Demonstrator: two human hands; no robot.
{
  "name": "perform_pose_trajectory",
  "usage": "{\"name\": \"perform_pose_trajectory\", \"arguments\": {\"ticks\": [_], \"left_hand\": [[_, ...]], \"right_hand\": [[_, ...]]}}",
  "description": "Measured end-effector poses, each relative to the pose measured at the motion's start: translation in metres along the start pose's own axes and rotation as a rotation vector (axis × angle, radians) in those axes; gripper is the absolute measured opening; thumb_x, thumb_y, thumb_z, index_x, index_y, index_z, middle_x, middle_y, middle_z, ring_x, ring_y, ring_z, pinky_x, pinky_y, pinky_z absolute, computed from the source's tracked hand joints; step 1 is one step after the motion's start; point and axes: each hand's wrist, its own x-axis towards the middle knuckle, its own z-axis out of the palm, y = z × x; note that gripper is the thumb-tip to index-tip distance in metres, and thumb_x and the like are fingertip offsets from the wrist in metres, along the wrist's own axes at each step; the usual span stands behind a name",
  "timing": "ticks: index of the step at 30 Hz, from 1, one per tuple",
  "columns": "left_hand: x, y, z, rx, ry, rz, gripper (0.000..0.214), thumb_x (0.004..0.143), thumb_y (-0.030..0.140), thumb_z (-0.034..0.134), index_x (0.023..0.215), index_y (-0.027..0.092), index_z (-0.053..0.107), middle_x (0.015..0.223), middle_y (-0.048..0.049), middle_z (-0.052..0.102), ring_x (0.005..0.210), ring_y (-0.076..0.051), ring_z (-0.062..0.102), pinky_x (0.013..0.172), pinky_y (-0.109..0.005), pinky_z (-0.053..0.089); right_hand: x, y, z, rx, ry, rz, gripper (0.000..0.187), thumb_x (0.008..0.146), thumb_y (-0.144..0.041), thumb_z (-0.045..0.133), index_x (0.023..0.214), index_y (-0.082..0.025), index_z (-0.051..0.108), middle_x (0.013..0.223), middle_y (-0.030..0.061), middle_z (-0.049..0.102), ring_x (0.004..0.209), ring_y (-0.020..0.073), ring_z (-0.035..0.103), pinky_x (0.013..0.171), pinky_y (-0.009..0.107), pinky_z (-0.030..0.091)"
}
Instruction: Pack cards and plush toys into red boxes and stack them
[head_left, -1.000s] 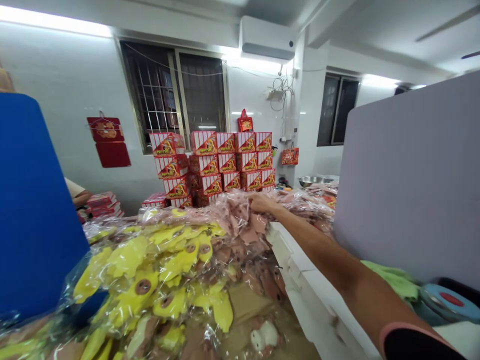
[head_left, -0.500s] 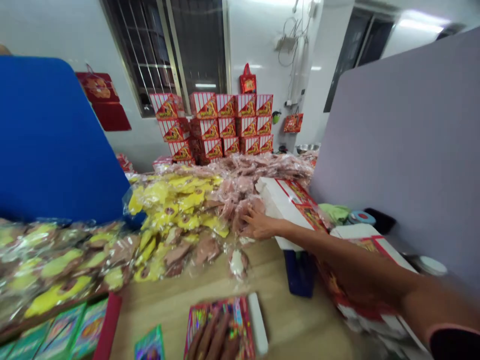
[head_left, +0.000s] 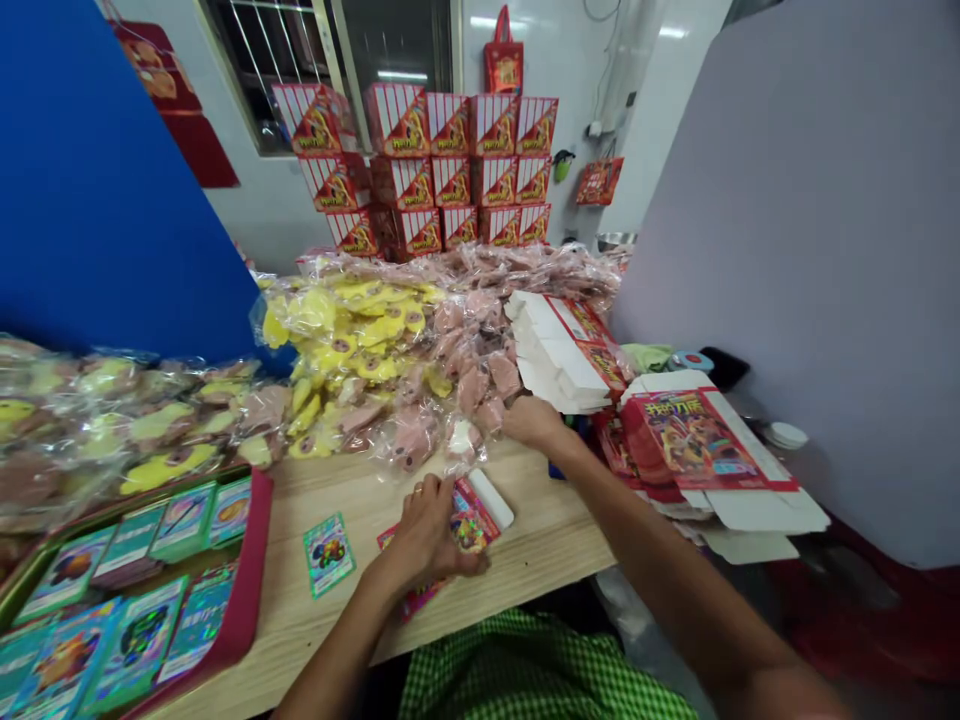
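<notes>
My left hand (head_left: 424, 535) lies across a small colourful printed box (head_left: 474, 520) on the wooden table, thumb at one side and fingers at the other. A white flap (head_left: 491, 500) stands out from the box's far right end. My right hand (head_left: 534, 425) reaches to the near edge of a heap of pink bagged pieces (head_left: 472, 385); its fingers are curled and partly hidden. What they hold, if anything, does not show clearly. Left of the box lies a single shiny card (head_left: 328, 553). A bagged piece with a white patch (head_left: 463, 440) sits just beyond my left hand.
Yellow bagged pieces (head_left: 345, 345) are heaped beside the pink ones. A red-rimmed tray (head_left: 259, 545) with stacks of cards stands at the left. Unfolded red and white cartons (head_left: 697, 440) lie at the right. Blue (head_left: 135, 200) and grey (head_left: 810, 250) panels flank the table; stacked red boxes (head_left: 405, 185) stand behind.
The view has tilted down. My right hand has drawn back from the pink heap toward its near edge. The left hand has turned across the box, covering more of it.
</notes>
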Motion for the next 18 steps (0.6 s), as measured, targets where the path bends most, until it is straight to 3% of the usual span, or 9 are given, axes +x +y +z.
{"name": "perform_pose_trajectory", "arguments": {"ticks": [2, 5, 10, 12, 15, 16, 18], "left_hand": [[-0.004, 0.002, 0.003, -0.016, 0.005, -0.069, 0.089, 0.053, 0.045, 0.088, 0.129, 0.017, 0.050, 0.122, -0.0127, 0.055, 0.114, -0.035, 0.056, 0.098, -0.044, 0.044], [-0.015, 0.005, -0.003, -0.062, 0.008, -0.159, 0.079, 0.057, 0.039, 0.084, 0.125, 0.019, 0.048, 0.119, -0.0117, 0.060, 0.112, -0.034, 0.059, 0.099, -0.045, 0.043], [-0.038, 0.001, -0.016, -0.107, 0.165, -0.259, 0.085, 0.060, 0.028, 0.077, 0.136, 0.016, 0.040, 0.122, -0.0147, 0.060, 0.112, -0.036, 0.059, 0.097, -0.047, 0.046], [-0.043, -0.002, -0.016, -0.111, 0.206, -0.236, 0.089, 0.058, 0.026, 0.077, 0.138, 0.016, 0.039, 0.125, -0.0151, 0.060, 0.114, -0.037, 0.058, 0.100, -0.049, 0.045], [-0.046, -0.010, -0.016, -0.157, 0.256, -0.150, 0.091, 0.059, 0.025, 0.077, 0.140, 0.019, 0.038, 0.126, -0.0127, 0.060, 0.115, -0.036, 0.059, 0.099, -0.048, 0.047], [-0.047, -0.013, -0.016, -0.165, 0.283, -0.113, 0.092, 0.058, 0.024, 0.077, 0.141, 0.020, 0.037, 0.127, -0.0125, 0.059, 0.115, -0.036, 0.059, 0.099, -0.048, 0.047], [-0.049, -0.018, -0.018, -0.164, 0.321, -0.037, 0.093, 0.058, 0.023, 0.076, 0.142, 0.021, 0.036, 0.130, -0.0127, 0.057, 0.117, -0.036, 0.058, 0.100, -0.049, 0.046]], "right_hand": [[0.000, -0.007, 0.022, 0.090, 0.040, 0.097, 0.045, 0.093, -0.040, 0.058, 0.113, -0.003, 0.073, 0.113, 0.0325, 0.071, 0.106, 0.0422, 0.071, 0.083, 0.044, 0.055], [0.000, -0.010, 0.032, 0.243, 0.145, 0.127, 0.041, 0.091, -0.032, 0.057, 0.120, -0.005, 0.067, 0.112, 0.0300, 0.071, 0.105, 0.0404, 0.070, 0.085, 0.046, 0.055], [-0.023, 0.009, 0.017, 0.534, 0.264, -0.120, 0.035, 0.090, -0.026, 0.051, 0.121, -0.013, 0.062, 0.106, 0.0130, 0.073, 0.099, 0.0261, 0.068, 0.085, 0.034, 0.054], [-0.034, 0.018, 0.011, 0.767, 0.141, -0.306, 0.045, 0.090, -0.032, 0.056, 0.132, -0.015, 0.060, 0.100, 0.0079, 0.072, 0.086, 0.0213, 0.067, 0.074, 0.029, 0.053], [-0.039, 0.026, 0.006, 1.002, -0.217, -0.553, 0.053, 0.084, -0.038, 0.067, 0.133, -0.015, 0.066, 0.089, 0.0042, 0.072, 0.072, 0.0175, 0.063, 0.066, 0.027, 0.049], [-0.038, 0.027, 0.004, 0.964, -0.309, -0.591, 0.048, 0.083, -0.036, 0.069, 0.127, -0.015, 0.071, 0.088, 0.0039, 0.073, 0.072, 0.0175, 0.063, 0.067, 0.027, 0.049], [-0.032, 0.027, -0.001, 0.748, -0.372, -0.610, 0.035, 0.083, -0.026, 0.066, 0.114, -0.016, 0.078, 0.088, 0.0040, 0.075, 0.077, 0.0181, 0.064, 0.070, 0.028, 0.050]]}}
